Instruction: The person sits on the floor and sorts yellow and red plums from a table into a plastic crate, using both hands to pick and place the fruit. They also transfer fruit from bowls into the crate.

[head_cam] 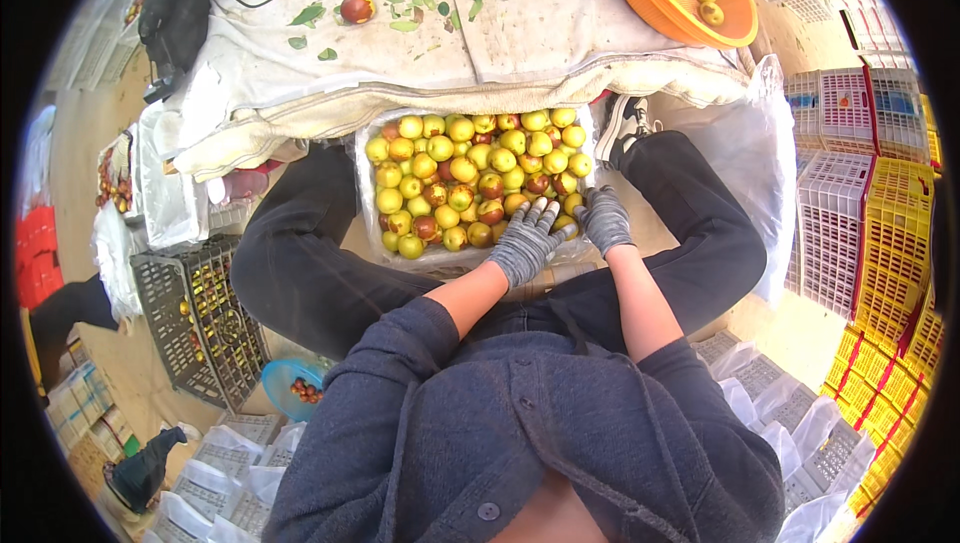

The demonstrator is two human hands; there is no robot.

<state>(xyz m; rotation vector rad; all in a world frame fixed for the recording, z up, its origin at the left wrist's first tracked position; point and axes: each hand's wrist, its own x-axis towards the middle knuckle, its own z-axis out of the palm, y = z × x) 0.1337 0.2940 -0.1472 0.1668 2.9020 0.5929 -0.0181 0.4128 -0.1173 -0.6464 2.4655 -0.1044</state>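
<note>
A plastic-lined crate full of jujubes, yellow-green with reddish-brown patches, sits between my bent legs, below the table's edge. My left hand, in a grey striped knit glove, lies over the fruit at the crate's near right part. Its fingers are spread and its fingertips look bare or pale. My right hand, gloved the same way, is at the crate's right rim, fingers towards the fruit. Whether its fingers grip the rim or a jujube is hidden.
A cloth-covered table ahead bears leaves, one jujube, an orange basket of jujubes and a black bag. Stacked plastic crates stand at right. A dark crate and blue basin are at left.
</note>
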